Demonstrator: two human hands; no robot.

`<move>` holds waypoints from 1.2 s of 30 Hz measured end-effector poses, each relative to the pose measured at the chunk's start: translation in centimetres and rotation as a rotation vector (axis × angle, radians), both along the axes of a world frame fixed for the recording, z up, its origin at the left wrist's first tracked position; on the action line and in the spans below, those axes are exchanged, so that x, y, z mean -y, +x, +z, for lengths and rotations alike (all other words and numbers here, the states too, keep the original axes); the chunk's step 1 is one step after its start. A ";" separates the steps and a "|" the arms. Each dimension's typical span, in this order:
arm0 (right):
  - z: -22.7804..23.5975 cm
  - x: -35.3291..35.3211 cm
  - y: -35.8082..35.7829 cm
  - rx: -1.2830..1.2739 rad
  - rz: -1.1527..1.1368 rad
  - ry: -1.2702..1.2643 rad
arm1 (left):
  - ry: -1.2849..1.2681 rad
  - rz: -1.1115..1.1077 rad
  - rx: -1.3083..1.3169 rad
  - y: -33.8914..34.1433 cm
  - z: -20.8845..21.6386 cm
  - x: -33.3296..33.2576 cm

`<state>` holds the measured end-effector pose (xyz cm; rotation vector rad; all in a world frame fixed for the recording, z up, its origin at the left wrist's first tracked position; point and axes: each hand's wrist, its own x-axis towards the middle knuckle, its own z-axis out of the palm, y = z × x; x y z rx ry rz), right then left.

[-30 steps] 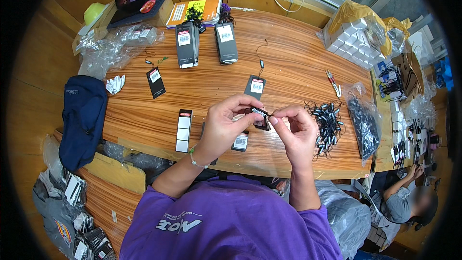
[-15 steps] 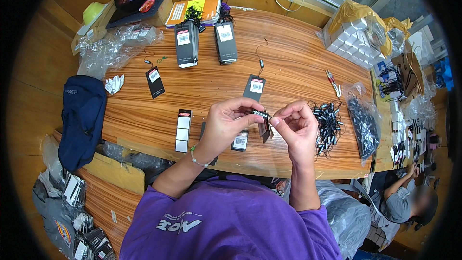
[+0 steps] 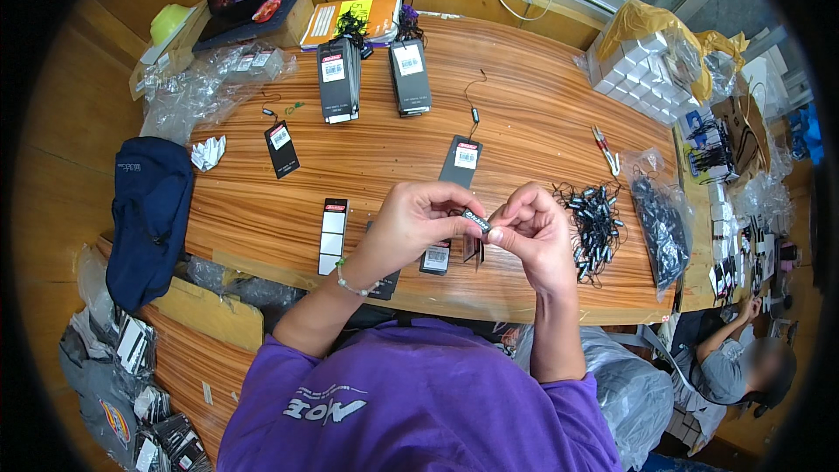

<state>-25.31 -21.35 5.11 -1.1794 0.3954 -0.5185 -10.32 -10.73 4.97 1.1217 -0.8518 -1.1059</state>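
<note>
probably, black seal (image 3: 475, 220): light, stiff; i'd grip its ends.
left hand (image 3: 426, 220): pinching it.
right hand (image 3: 535, 240): pinched at its right end.

A purple T-shirt (image 3: 437, 393) with short sleeves (image 3: 572, 415); pale lettering (image 3: 328, 409) marks its front; a beaded bracelet (image 3: 356, 289) (pale beads, a touch of green) rings the left wrist (image 3: 364, 267).

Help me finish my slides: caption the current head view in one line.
Left hand and right hand hold a small black piece over a wood-grain table near tangled black cords.
</note>
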 end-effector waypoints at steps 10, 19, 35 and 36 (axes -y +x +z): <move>-1.4 0.6 -0.4 0.051 0.111 0.047 | -0.018 -0.101 -0.085 -0.1 0.0 -0.1; -1.7 0.5 -0.5 0.055 0.097 0.038 | -0.066 -0.058 -0.078 -0.4 -0.6 -0.1; -1.1 0.8 0.5 -0.047 0.093 -0.030 | -0.238 0.267 0.659 0.3 0.3 2.0; -1.3 0.9 0.5 0.008 0.081 0.001 | -0.224 0.264 0.598 0.3 0.1 2.0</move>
